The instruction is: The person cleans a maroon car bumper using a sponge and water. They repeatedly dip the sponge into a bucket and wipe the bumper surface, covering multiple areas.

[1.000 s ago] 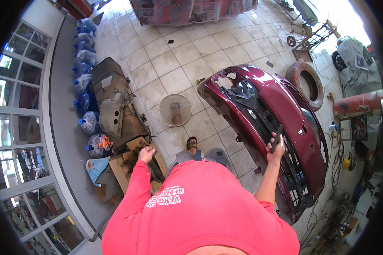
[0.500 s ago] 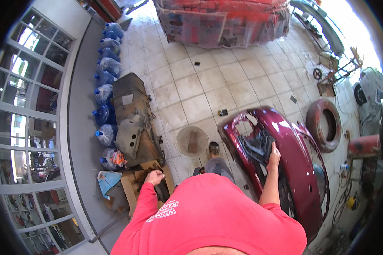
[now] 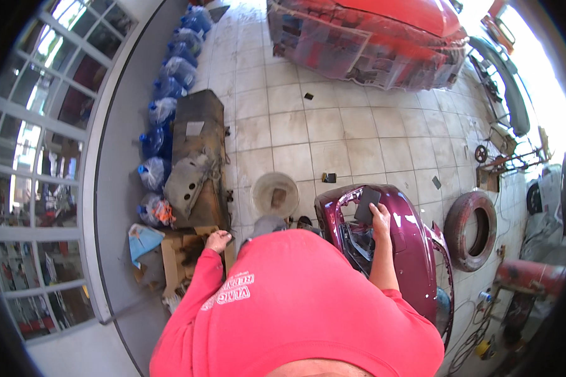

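Observation:
My right hand (image 3: 380, 218) grips a flat dark grey rectangular sheet (image 3: 366, 205) by its edge, thumb and fingers closed on it. The sheet is over the upper end of a glossy maroon car bumper (image 3: 412, 251), in front of its opening; I cannot tell whether they touch. On the left, my left hand (image 3: 218, 241) hangs above an open cardboard box (image 3: 173, 257) with its fingers drawn together. Whatever may be between those fingertips is too small to make out. A round pale bucket (image 3: 275, 174) with a brown patch inside stands ahead, between the hands.
A worn dark car part (image 3: 198, 113) lies left, beside a row of blue water jugs (image 3: 155, 141). Beyond the bumper stands a tyre (image 3: 459, 232). A red vehicle draped in plastic (image 3: 365, 47) is far ahead. Small dark pieces, including one (image 3: 329, 178), dot the tiled floor (image 3: 292, 129).
The view has shifted, and I have moved back along the bumper's length. My right hand now holds the sheet up in plain sight over the bumper's upper end. My left hand stays by the box.

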Demonstrator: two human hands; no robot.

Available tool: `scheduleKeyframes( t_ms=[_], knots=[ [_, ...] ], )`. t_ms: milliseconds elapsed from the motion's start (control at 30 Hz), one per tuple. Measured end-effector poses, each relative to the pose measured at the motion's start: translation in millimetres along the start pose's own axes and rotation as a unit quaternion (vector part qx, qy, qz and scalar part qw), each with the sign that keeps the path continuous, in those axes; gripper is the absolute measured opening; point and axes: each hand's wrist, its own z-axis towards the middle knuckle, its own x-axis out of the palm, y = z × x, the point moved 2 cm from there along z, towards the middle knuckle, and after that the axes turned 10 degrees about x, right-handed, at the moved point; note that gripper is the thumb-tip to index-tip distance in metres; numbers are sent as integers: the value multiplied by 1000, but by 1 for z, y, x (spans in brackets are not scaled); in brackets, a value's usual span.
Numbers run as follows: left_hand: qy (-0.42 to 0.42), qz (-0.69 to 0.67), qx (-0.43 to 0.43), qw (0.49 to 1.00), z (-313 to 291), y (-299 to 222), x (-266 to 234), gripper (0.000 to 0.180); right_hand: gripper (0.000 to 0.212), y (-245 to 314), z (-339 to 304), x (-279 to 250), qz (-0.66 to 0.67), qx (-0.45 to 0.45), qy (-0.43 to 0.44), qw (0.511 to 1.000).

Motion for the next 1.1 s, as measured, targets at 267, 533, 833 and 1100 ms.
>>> scheduleKeyframes(
  t_ms=[267, 533, 833, 1100],
  knots=[
    [38, 2, -121, 992, 8, 28, -1, 50, 44, 33, 39, 84, -4, -26, 95, 995],
    [-138, -146, 22, 979, 190, -127, -66, 32, 63, 117, 46, 219, -105, -41, 175, 978],
    [181, -498, 156, 834, 339, -399, -59, 36, 56, 235, 111, 373, -239, -131, 226, 935],
    [5, -62, 271, 961, 481, -364, -112, 41, 60, 276, 171, 378, -300, -109, 95, 943]
  ],
)
